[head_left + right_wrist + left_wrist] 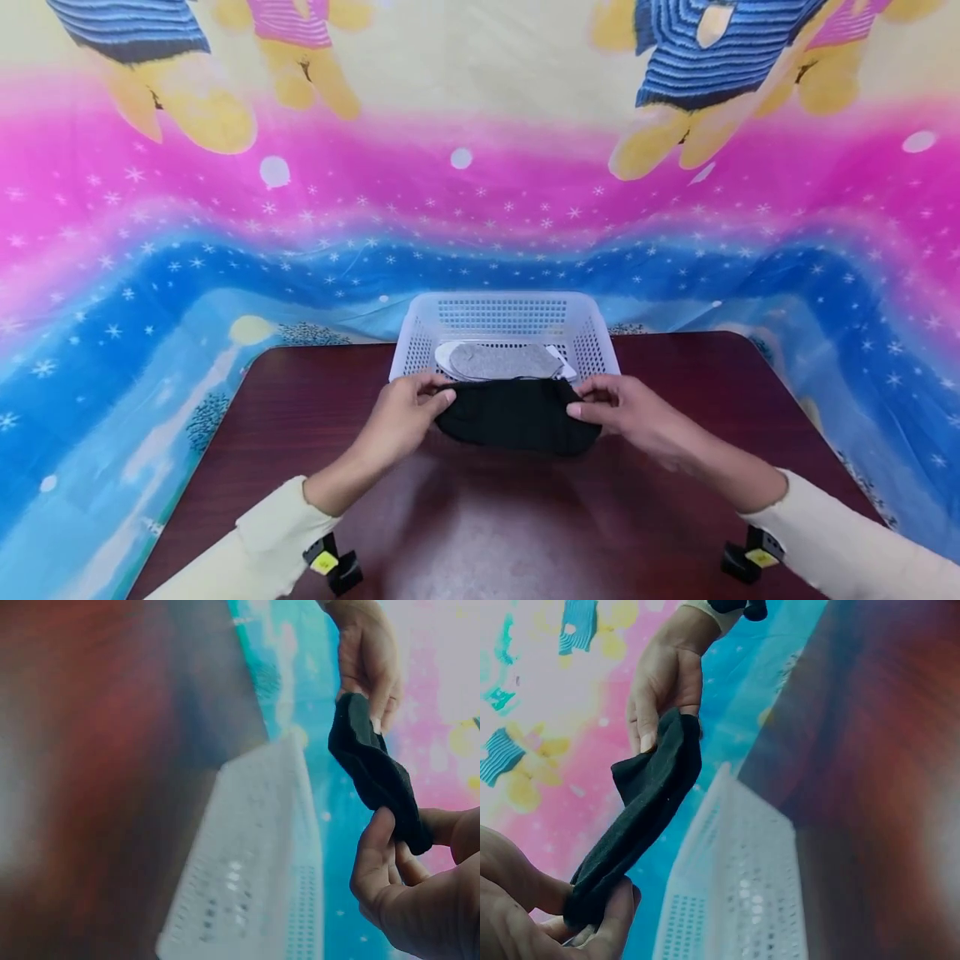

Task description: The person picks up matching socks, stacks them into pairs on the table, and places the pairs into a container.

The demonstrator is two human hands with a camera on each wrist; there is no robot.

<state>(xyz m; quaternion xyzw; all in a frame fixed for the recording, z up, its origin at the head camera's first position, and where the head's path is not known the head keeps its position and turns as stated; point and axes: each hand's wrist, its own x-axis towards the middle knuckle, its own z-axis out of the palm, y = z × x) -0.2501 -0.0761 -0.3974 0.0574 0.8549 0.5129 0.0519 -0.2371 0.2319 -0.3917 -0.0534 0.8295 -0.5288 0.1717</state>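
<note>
A black sock [517,417] is stretched sideways between both hands, in front of the basket's near side in the head view. My left hand [408,408] pinches one end between thumb and fingers. The other end is pinched by my right hand [626,412]. In the left wrist view the sock [641,810] shows a fold along its length and a loose flap near the far hand. White plastic basket [405,346] walls stand behind it, and inside lie a grey sock [502,362] and something white partly under it.
The dark red-brown table [315,400] carries the basket near its back edge. A patterned cloth [465,200] in pink and blue hangs behind and along the sides. Each sleeve has a black wrist device [333,564] strapped near the cuff.
</note>
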